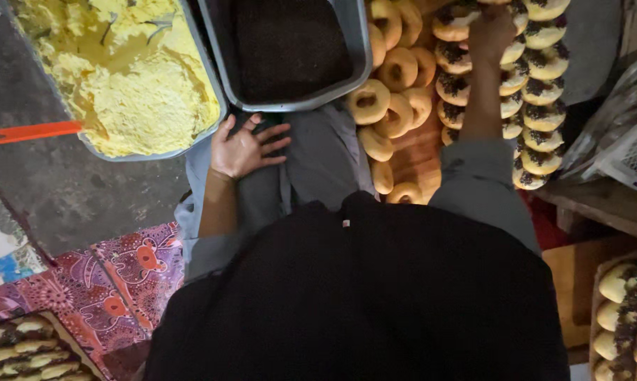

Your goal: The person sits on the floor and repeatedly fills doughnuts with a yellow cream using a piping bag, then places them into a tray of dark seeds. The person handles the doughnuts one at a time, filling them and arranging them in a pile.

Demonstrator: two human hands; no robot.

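Head view. Dark clothing (361,296) of the person fills the near centre of the frame, with grey trousers (318,159) beyond it. Left hand (244,148) lies flat on the grey trouser leg, fingers spread and released, holding nothing; it sits just near of a metal tray of dark sprinkles (290,49). Left of that tray stands a second metal tray of yellow crumbly filling (131,70), with an orange flat tool (32,131) at its near-left edge.

Right hand (489,32) reaches far and right, fingers closed down on a topped ring bun (459,25) in the far part of a double row of topped buns (537,106), cream-coloured with dark sprinkles. Whether the bun is lifted or only pressed cannot be told. Plain ring buns (396,92) lie piled on a wooden board (421,152) between the sprinkle tray and the topped rows.

Patterned red and purple cloth (113,282) covers the near left, with a tray of finished buns (25,349) at the near-left corner. More finished buns (625,317) sit at the near-right edge. Clear plastic wrapping (615,134) lies on the right.
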